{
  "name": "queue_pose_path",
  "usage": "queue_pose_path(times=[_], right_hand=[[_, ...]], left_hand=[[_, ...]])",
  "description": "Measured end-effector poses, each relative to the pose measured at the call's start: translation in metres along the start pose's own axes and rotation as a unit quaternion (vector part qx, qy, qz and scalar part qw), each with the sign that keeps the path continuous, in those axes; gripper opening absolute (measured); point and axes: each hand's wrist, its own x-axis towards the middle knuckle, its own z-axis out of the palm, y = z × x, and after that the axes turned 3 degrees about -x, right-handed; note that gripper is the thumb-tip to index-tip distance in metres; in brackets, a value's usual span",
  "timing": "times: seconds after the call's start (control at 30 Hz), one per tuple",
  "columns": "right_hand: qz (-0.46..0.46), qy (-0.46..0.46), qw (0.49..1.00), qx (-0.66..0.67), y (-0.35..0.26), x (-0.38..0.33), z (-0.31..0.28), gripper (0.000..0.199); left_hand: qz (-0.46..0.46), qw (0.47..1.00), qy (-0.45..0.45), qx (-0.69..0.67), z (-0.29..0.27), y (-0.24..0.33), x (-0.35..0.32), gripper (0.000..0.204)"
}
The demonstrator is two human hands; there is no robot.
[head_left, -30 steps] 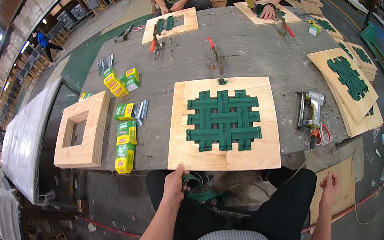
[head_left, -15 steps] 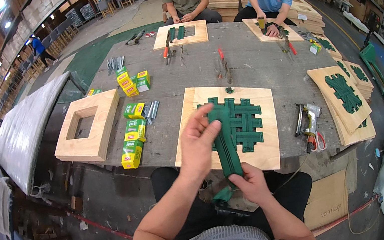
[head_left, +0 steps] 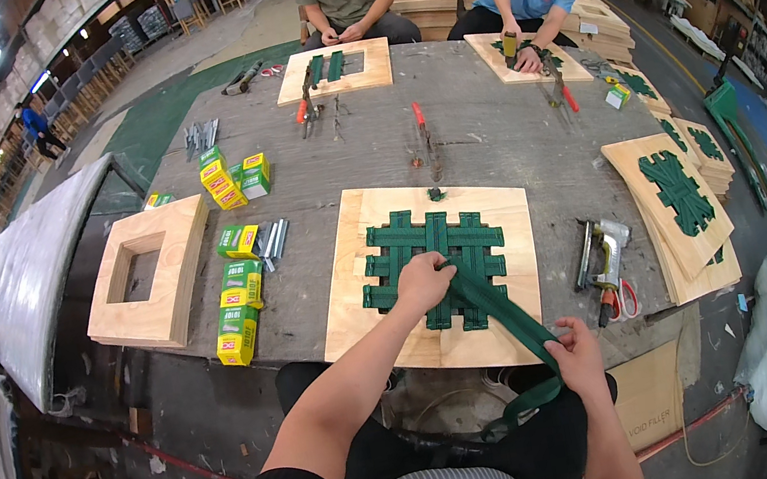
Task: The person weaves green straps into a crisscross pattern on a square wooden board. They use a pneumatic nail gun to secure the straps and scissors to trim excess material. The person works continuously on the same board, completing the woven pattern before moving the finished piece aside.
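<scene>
A person sits at a grey work surface [head_left: 488, 136]. Their left hand [head_left: 423, 281] presses down on green webbing woven across a square plywood frame [head_left: 433, 272], fingers clenched on a green strap [head_left: 501, 306]. The right hand [head_left: 576, 356], off the surface's near edge, grasps the same strap, which runs diagonally between both hands. A staple gun [head_left: 601, 254] lies right of the frame. Yellow-green staple boxes [head_left: 238, 289] sit left, beside an empty plywood frame [head_left: 146, 274].
</scene>
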Motion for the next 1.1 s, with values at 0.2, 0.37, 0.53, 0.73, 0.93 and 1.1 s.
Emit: queue_pose_path(times=[0.2, 0.37, 0.53, 0.73, 0.93, 1.1], right_hand=[[0.067, -0.135, 0.979, 0.134, -0.031, 0.039, 0.064, 0.047], [0.239, -0.308, 0.871, 0.299, -0.086, 0.083, 0.111, 0.074], [0.290, -0.368, 0.825, 0.316, -0.089, 0.112, 0.123, 0.077], [0.392, -0.287, 0.642, 0.593, -0.079, 0.111, 0.142, 0.024], [0.425, -0.243, 0.417, 0.766, -0.078, 0.139, 0.180, 0.047], [0.453, -0.313, 0.442, 0.708, -0.073, 0.155, 0.180, 0.046]], left_hand=[[-0.013, 0.998, -0.037, 0.054, 0.013, -0.011, 0.010, 0.030], [-0.004, 0.998, -0.029, 0.063, 0.013, -0.016, 0.008, 0.029], [0.006, 0.996, -0.085, 0.037, 0.008, -0.022, 0.014, 0.023], [0.036, 0.992, 0.031, 0.118, -0.021, -0.038, 0.046, 0.022], [-0.063, 0.988, -0.139, 0.034, -0.040, -0.031, 0.075, 0.026], [-0.113, 0.977, -0.176, -0.042, -0.043, -0.032, 0.080, 0.030]])
